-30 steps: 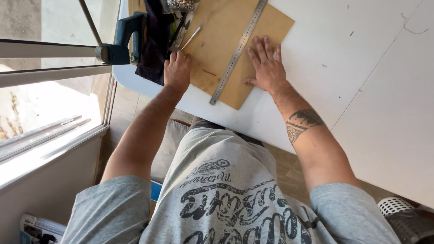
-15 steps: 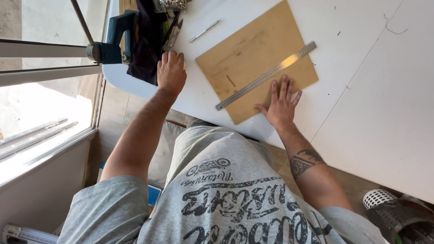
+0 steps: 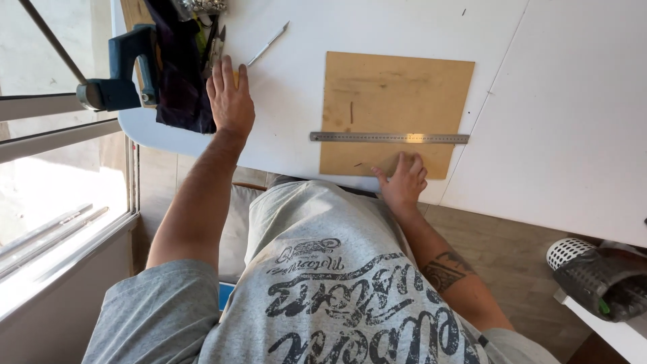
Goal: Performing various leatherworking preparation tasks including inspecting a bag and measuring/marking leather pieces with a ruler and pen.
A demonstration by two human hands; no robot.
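The person sits at a white table (image 3: 283, 101), seen from above. The right hand (image 3: 403, 182) lies on the near edge of a square brown board (image 3: 394, 101), fingers loosely spread and pressing down, holding nothing; the thumb points toward the left hand. A steel ruler (image 3: 389, 137) lies across the board just beyond the right hand's fingertips, close to them but apart, its far end reaching the board's outer edge. The left hand (image 3: 230, 101) is stretched well away from the right, flat on the table with fingers together and extended, its fingertips at a cluster of small tools (image 3: 214, 44) beside a dark cloth (image 3: 176, 67). Whether it has closed on anything cannot be told; the palm appears empty. A slim silver pen-like tool (image 3: 268, 43) lies just beyond the left hand, toward the board, untouched. A blue clamp (image 3: 121, 71) grips the table edge on the outer side of the left hand. A perforated basket (image 3: 593, 276) sits low, well off to the right arm's side. Assessment: the board is steadied by one hand only, at its near edge. For sound work, the right hand should keep firm, even pressure so that board and ruler do not shift, and the left should take its tool by the shaft, clear of any point.
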